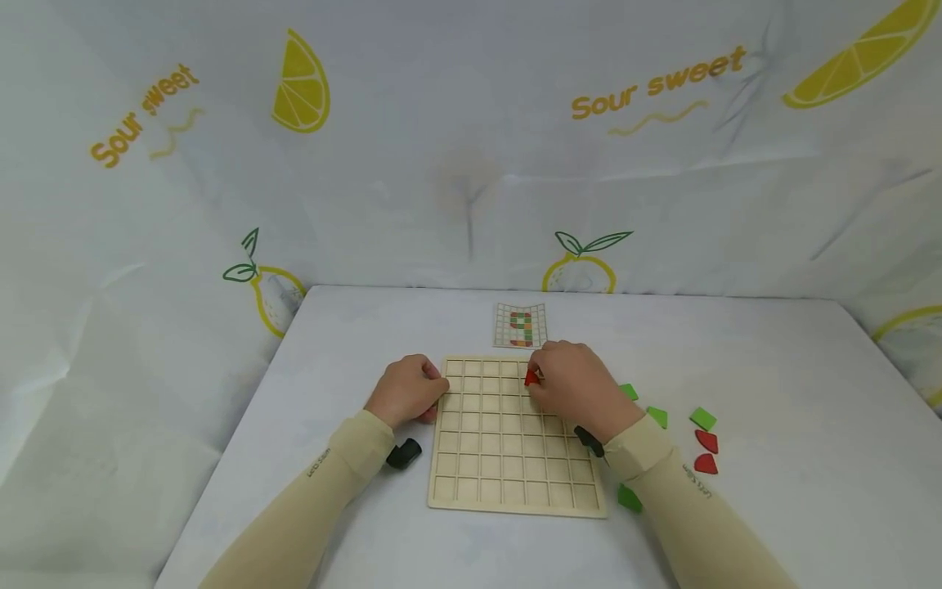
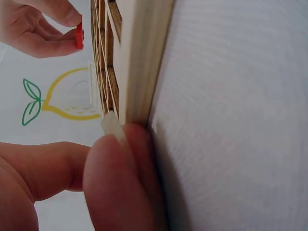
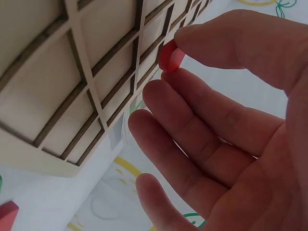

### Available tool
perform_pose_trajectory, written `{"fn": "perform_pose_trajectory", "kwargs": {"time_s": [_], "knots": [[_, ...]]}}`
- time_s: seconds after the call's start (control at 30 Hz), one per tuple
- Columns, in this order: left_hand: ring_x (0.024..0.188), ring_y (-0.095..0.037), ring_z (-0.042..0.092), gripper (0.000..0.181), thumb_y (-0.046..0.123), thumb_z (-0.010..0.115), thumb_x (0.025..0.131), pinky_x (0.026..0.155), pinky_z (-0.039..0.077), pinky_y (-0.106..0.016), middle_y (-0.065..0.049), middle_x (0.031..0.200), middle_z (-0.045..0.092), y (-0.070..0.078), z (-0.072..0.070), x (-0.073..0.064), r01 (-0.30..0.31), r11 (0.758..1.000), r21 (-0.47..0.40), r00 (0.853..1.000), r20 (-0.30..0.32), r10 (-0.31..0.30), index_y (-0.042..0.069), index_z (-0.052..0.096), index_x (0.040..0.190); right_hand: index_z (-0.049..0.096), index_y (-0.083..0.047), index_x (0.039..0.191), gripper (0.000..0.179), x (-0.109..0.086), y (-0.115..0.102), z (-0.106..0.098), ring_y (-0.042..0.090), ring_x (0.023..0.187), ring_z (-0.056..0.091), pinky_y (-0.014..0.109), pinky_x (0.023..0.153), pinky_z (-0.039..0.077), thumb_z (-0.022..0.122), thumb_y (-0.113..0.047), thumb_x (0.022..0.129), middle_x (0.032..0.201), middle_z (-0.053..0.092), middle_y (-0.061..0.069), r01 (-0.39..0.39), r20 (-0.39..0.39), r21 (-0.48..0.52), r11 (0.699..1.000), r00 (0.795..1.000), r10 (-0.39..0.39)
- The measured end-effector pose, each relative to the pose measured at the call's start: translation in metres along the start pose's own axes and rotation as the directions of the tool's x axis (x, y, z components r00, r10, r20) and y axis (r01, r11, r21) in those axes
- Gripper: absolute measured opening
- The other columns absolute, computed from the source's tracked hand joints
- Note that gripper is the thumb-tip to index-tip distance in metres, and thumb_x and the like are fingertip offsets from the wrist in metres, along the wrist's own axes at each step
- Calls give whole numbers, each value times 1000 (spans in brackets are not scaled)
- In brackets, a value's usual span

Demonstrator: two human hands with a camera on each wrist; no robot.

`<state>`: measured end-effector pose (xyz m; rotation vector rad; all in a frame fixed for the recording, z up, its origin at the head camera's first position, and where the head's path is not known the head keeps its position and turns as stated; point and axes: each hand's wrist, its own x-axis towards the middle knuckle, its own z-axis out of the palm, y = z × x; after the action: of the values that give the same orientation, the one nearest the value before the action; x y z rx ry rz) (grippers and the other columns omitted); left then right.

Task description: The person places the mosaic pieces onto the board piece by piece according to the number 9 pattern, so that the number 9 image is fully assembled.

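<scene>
A pale wooden grid board (image 1: 489, 468) lies flat on the white table in the head view, no pieces visible in its squares. My left hand (image 1: 408, 389) is at the board's left side, and in the left wrist view its thumb and a finger (image 2: 108, 173) grip the edge near a corner. Over the far right part of the board, my right hand (image 1: 577, 384) pinches a small red tile (image 1: 531, 378) between thumb and index finger. The right wrist view shows that red tile (image 3: 168, 57) held close to the grid, its other fingers loosely bent.
Beyond the board lies a pattern card (image 1: 502, 329) with a coloured figure on a grid. Loose tiles are to the right: green ones such as a square (image 1: 702, 419), and two red quarter-round ones, one of them a red tile (image 1: 706, 465). A lemon-printed cloth (image 1: 412, 164) hangs behind.
</scene>
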<state>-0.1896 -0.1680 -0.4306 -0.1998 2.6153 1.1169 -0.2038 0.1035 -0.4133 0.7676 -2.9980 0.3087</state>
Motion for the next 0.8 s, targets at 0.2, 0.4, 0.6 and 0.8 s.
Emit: {"fn": "perform_pose_trajectory", "kwargs": {"time_s": [0.2, 0.4, 0.6, 0.8], "knots": [[57, -16, 70, 15, 25, 66, 100, 60, 51, -27, -5, 68, 72, 1, 1, 0, -3, 1000, 9, 1000, -5, 3, 10, 67, 101, 78, -12, 87, 3, -2, -3, 2, 17, 77, 63, 43, 83, 58, 78, -12, 90, 84, 71, 0, 21, -3, -3, 1000, 1000, -21], [57, -16, 70, 15, 25, 66, 100, 60, 51, -27, -5, 68, 72, 1, -1, -2, 1, 1000, 8, 1000, -2, -1, 9, 67, 101, 76, -13, 85, 6, -1, -4, 5, 15, 75, 60, 46, 86, 58, 76, -8, 88, 83, 69, -2, 29, 16, -5, 1000, 999, -29], [57, -16, 70, 15, 25, 66, 100, 59, 53, -26, -5, 67, 72, 1, -1, -2, -9, 1000, 7, 1000, -4, 9, 9, 67, 100, 77, -12, 88, 4, -2, -6, 6, 17, 78, 62, 49, 90, 59, 76, -9, 90, 84, 69, -1, 38, 24, -27, 999, 999, -38], [57, -16, 71, 17, 26, 67, 101, 59, 52, -26, -5, 67, 72, 1, 0, 0, -11, 1000, 21, 1000, 0, 11, 9, 66, 101, 77, -11, 91, 3, -2, -6, 5, 20, 82, 65, 51, 93, 58, 75, -12, 92, 86, 70, 0, 41, 23, -45, 998, 999, -39]]}}
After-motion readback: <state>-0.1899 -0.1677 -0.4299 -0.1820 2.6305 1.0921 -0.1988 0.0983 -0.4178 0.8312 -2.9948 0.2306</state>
